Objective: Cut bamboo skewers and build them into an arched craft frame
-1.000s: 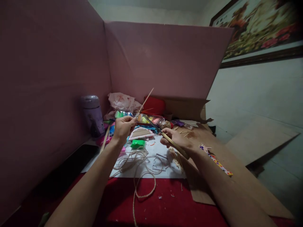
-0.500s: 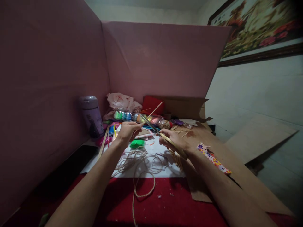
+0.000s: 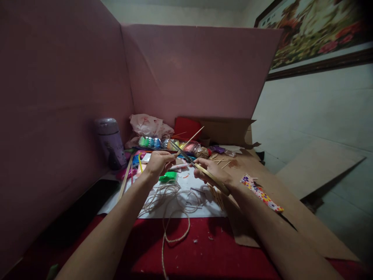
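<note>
Between the fingertips of my left hand (image 3: 159, 163) is a thin pointed wooden skewer (image 3: 194, 136), slanting up to the right. My right hand (image 3: 210, 170) grips scissors (image 3: 210, 177) with pale yellowish handles. Their blades reach up to the left and cross the skewer just above my left fingertips; whether they touch it I cannot tell. Below my hands, loose loops of twine (image 3: 167, 194) lie over a white sheet (image 3: 186, 212) and hang onto the red cloth (image 3: 204, 249). A bright green packet (image 3: 168, 177) rests just under my left hand.
A purple bottle (image 3: 110, 144) stands at the left, behind a dark flat object (image 3: 84, 200). Colourful clay packets (image 3: 150, 142) line the back. Short wooden sticks (image 3: 215, 198) lie near my right wrist. Cardboard (image 3: 303, 229) bearing a flowered strip (image 3: 260, 194) covers the right side.
The scissor blades now cross the skewer closer to my left fingertips. The skewer tip has shifted slightly right, and the whole view has moved a little.
</note>
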Tool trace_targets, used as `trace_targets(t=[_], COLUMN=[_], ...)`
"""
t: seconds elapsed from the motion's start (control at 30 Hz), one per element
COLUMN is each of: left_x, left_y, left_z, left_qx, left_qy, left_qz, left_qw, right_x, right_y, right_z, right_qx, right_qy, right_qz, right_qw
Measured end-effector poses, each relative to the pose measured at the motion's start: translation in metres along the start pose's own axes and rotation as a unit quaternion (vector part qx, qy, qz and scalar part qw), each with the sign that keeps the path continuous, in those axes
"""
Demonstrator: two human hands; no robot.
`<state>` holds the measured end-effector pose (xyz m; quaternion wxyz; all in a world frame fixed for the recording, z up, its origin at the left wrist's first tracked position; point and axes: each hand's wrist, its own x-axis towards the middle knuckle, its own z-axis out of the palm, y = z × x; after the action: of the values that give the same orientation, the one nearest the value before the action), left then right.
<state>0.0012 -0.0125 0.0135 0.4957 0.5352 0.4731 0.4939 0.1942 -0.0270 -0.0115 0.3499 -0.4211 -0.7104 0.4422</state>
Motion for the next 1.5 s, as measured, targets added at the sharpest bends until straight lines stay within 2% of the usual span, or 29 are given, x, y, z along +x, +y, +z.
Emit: trace_targets(t=[0.23,0.4,0.53,0.8,1.07,1.2,1.37,1.5], left_x=[-0.001,0.001,0.002,0.001,0.005,0.005,0.006,0.006], left_y=[0.002,0.0,-0.002,-0.002,-0.008,-0.009,-0.015,-0.02], left_z=[-0.001,-0.005,-0.005,-0.003,-0.007,-0.005,-0.002,-0.001], left_qx=[0.011,0.026,0.037,0.072,0.147,0.209,0.322,0.361], left_qy=[-0.021,-0.058,-0.056,-0.041,-0.031,0.001,0.065,0.115], left_qz=[-0.014,-0.012,-0.002,0.068,0.144,0.187,0.268,0.307], left_qw=[1.0,0.998,0.998,0.994,0.978,0.96,0.905,0.873], right_x=[0.001,-0.001,-0.001,-0.002,-0.003,-0.001,-0.002,-0.006], right_y=[0.003,0.003,0.004,0.0,0.001,0.002,0.0,-0.005], right_z=[-0.002,0.0,0.002,0.005,0.009,0.008,0.009,0.011], right_qx=[-0.005,-0.008,-0.002,0.03,0.042,0.034,0.054,0.061], right_qy=[-0.019,-0.016,-0.019,-0.021,-0.004,0.005,0.019,0.034], right_qz=[-0.002,-0.009,-0.018,-0.009,-0.006,-0.01,-0.007,0.003], right_qw=[1.0,1.0,1.0,0.999,0.999,0.999,0.998,0.998])
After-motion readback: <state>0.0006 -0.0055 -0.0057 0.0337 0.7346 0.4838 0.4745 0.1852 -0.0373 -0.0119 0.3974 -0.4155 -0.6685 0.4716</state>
